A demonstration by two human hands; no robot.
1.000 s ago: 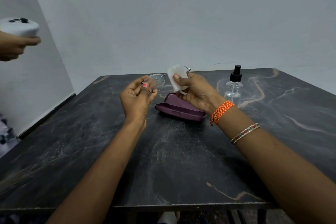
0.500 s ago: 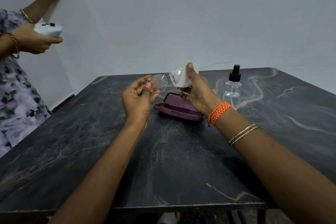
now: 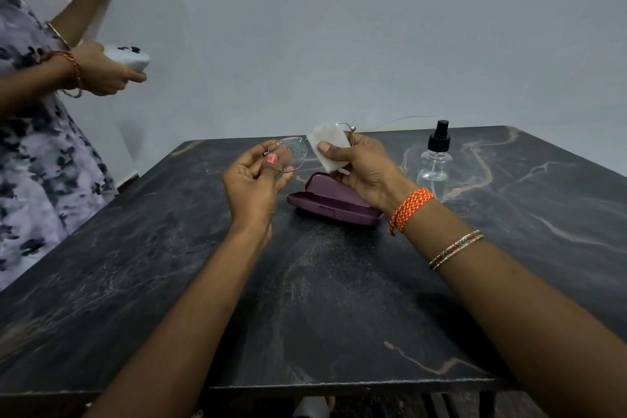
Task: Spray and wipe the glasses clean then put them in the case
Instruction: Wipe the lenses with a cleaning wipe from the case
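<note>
My left hand [image 3: 254,180] pinches thin wire-rimmed glasses [image 3: 291,151] by the left lens, held above the table. A folded white cloth [image 3: 330,146] covers the right lens, and my right hand [image 3: 363,168] grips that cloth with the thumb pressed on it. Below both hands the open purple case [image 3: 332,204] lies on the dark marble table [image 3: 322,299]. The clear spray bottle [image 3: 436,163] with a black nozzle stands upright to the right of the case, apart from my hands.
Another person in a patterned dress [image 3: 37,163] stands at the table's left edge, holding a white controller [image 3: 127,58] with one hand and raising the other. A grey wall runs behind the table.
My right hand has turned the cloth over the right lens, thumb now on its front. The person at the left has stepped further into view and raised an arm.
</note>
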